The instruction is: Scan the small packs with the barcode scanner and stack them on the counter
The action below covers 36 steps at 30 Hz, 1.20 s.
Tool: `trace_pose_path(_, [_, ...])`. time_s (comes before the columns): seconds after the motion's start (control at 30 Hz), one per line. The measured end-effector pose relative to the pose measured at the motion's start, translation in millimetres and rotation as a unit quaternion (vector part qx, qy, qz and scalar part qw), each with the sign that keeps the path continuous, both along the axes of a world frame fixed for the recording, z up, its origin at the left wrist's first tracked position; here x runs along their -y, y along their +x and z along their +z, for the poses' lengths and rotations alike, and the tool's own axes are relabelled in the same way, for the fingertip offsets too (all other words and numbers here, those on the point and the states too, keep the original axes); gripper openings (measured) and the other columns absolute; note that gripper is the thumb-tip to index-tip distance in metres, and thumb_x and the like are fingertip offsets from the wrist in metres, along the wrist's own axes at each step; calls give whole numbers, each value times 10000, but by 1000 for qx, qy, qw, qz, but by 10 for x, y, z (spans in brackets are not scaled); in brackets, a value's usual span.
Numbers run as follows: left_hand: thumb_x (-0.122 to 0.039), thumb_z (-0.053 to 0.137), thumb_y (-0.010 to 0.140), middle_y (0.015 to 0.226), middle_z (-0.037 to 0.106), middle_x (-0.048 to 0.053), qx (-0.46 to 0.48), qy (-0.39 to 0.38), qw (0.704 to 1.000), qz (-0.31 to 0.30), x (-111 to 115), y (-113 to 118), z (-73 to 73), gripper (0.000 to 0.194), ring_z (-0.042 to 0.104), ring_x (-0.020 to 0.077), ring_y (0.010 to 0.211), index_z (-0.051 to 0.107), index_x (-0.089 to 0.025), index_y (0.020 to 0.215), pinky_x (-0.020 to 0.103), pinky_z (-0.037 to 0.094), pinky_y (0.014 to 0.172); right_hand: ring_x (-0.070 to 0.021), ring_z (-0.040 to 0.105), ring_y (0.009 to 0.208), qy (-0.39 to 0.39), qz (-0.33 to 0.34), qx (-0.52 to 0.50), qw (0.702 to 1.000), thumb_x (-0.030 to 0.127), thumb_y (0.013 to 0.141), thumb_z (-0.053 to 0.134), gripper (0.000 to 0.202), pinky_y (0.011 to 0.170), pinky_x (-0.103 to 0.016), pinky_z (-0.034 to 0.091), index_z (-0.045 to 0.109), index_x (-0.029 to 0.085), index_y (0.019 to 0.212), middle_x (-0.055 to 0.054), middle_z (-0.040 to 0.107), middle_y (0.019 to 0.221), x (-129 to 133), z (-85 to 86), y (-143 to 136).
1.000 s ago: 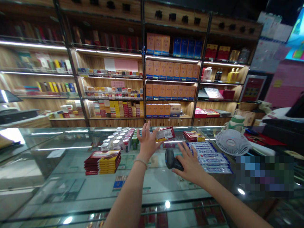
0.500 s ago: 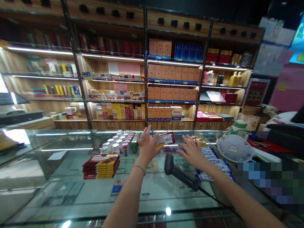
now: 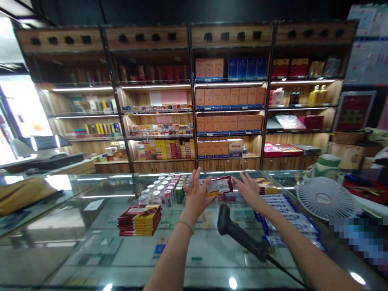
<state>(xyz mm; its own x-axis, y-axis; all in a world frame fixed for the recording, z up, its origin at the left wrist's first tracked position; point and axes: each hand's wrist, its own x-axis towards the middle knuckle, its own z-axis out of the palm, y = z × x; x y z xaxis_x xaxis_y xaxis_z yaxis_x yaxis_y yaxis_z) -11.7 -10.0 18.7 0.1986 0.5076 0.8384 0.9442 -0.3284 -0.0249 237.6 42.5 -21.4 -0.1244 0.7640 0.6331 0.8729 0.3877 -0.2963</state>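
**Pinching a flat dark-red and yellow packet (image 3: 220, 186) in the left hand (image 3: 195, 194), right hand (image 3: 248, 192) open beside it**

Shows, at the left edge of the clear glass counter (image 3: 218, 258), a soft-looking mustard-yellow bundle (image 3: 26, 196). Next bears, left of centre, a neat stack of flat dark-red and yellow packets (image 3: 139, 220), then, nearer the far edge, rows of small cylindrical containers with pale round tops (image 3: 156, 196). Holds the single packet between left thumb and index finger by its left end, toward the far edge, with the other left fingers raised and spread and the white barcode label facing the wearer. Has below it a black handheld scanner (image 3: 239, 232), tilted down to the right, trailing a cable toward the near edge. Spreads the right fingers loosely, gripping nothing, close to the packet's right end; cannot tell whether touching. Shows behind the right hand a smaller red-and-yellow stack (image 3: 268, 188), then overlapping blue-and-white plastic packs (image 3: 298, 220) nearer the right edge, and finally a round white fan (image 3: 325, 198).
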Motion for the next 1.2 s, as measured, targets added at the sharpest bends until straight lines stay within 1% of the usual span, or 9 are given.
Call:
trace_pose_path(0.13, [-587,886,612,1637,330,168,5,-7,1000,1,-4,43,-3,769,290,392,1506,653,-336,1300,628,36,1214,-325,250,1532,8,38,23,999,572,1010,318,529,1175,-620,263,602,347,1395,-70,349,1649,176,-19,17])
trace_pose_path(0.23, [-597,863,642,1639,328,170,17,-13,1000,4,-2,77,2,731,289,396,1504,664,-318,1288,625,34,1215,-339,222,1540,23,56,19,998,598,960,465,565,1178,-613,265,567,302,1430,-99,316,1660,299,57,9])
trace_pose_path(0.33, [-592,844,671,1625,348,182,25,-19,999,7,15,112,13,683,293,398,1501,676,-297,1263,635,58,1207,-337,218,1542,47,78,10,996,560,921,569,607,1190,-591,265,523,291,1464,-101,305,1665,382,133,-11])
trace_pose_path(0.43, [-587,835,685,1613,364,193,18,-21,1000,-2,45,165,26,665,311,396,1492,677,-285,1255,636,86,1202,-322,231,1539,73,96,2,993,515,924,589,582,1197,-571,263,520,305,1463,-91,324,1657,426,171,-23])
trace_pose_path(0.57, [-584,812,712,1611,374,173,-6,-20,999,-32,88,241,44,629,336,386,1478,673,-301,1255,619,81,1211,-315,237,1535,96,120,-9,988,528,921,603,574,1199,-554,267,536,310,1447,-86,335,1651,454,200,-10])
trace_pose_path(0.83, [-577,819,709,1625,355,164,-54,-27,997,-43,114,268,60,693,316,367,1495,626,-310,1319,604,64,1229,-343,182,1547,79,154,13,985,614,817,717,776,1200,-581,251,462,351,1501,-89,218,1691,572,329,31])
trace_pose_path(0.97, [-541,826,720,1616,376,154,-70,-20,996,-50,118,276,58,713,323,356,1494,603,-323,1361,596,47,1236,-333,178,1550,82,176,10,981,625,813,716,765,1210,-558,255,474,355,1486,-77,227,1686,645,368,21])
trace_pose_path(1.1, [-577,780,764,1630,343,165,-71,-12,997,-42,120,240,101,800,291,372,1509,506,-338,1476,600,45,1231,-343,210,1541,104,171,-20,980,645,809,699,722,1210,-555,253,517,329,1431,-89,227,1678,688,396,-4])
trace_pose_path(1.2, [-595,760,779,1645,293,188,-61,-15,998,-28,124,196,151,850,251,395,1522,443,-336,1525,619,52,1217,-360,228,1532,133,143,-53,979,619,804,703,686,1205,-562,247,531,291,1382,-110,184,1684,696,412,-18])
